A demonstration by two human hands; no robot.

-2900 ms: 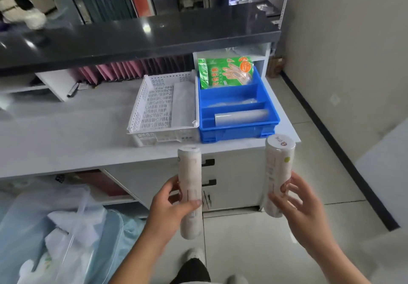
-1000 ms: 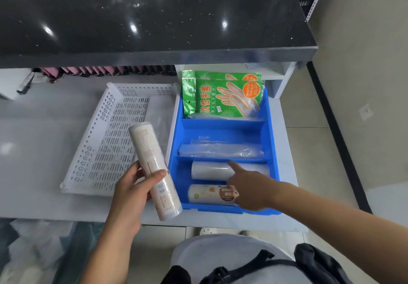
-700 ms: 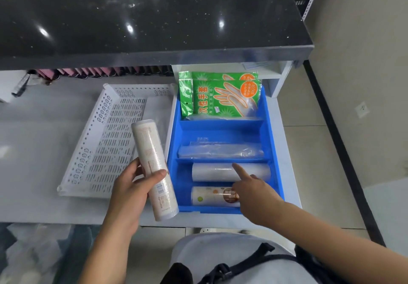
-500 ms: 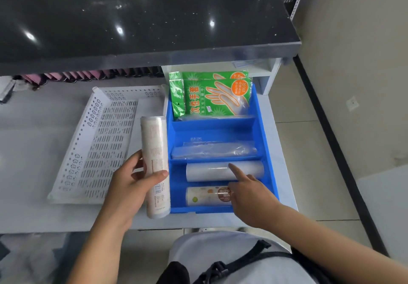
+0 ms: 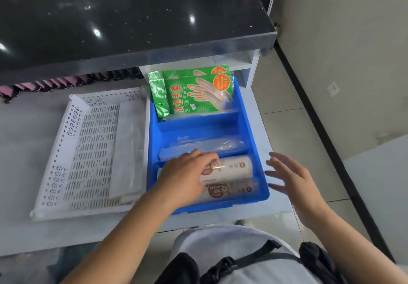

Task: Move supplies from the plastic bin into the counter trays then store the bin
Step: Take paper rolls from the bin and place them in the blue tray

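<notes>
A blue divided tray [image 5: 260, 168] sits on the white counter beside a white perforated tray [image 5: 66, 142]. My left hand [image 5: 185, 177] lies inside the blue tray's front compartment, gripping a white printed roll [image 5: 229, 170] that rests on top of other rolls. A second printed roll [image 5: 229, 192] lies in front of it. The middle compartment holds a clear plastic packet [image 5: 205, 145]. Green glove packs [image 5: 198, 93] stand in the back compartment. My right hand [image 5: 291, 182] hovers open just off the tray's right rim, holding nothing.
A black stone top [image 5: 132, 18] overhangs the counter's back. Flat clear bags [image 5: 130, 151] lie in the white tray's right side. The white counter [image 5: 26, 124] extends left. Tiled floor [image 5: 298, 129] and a wall lie to the right.
My left hand carried its roll from beside the blue tray into the front compartment, on top of the rolls there. My right hand left the tray and moved out to its right, fingers spread.
</notes>
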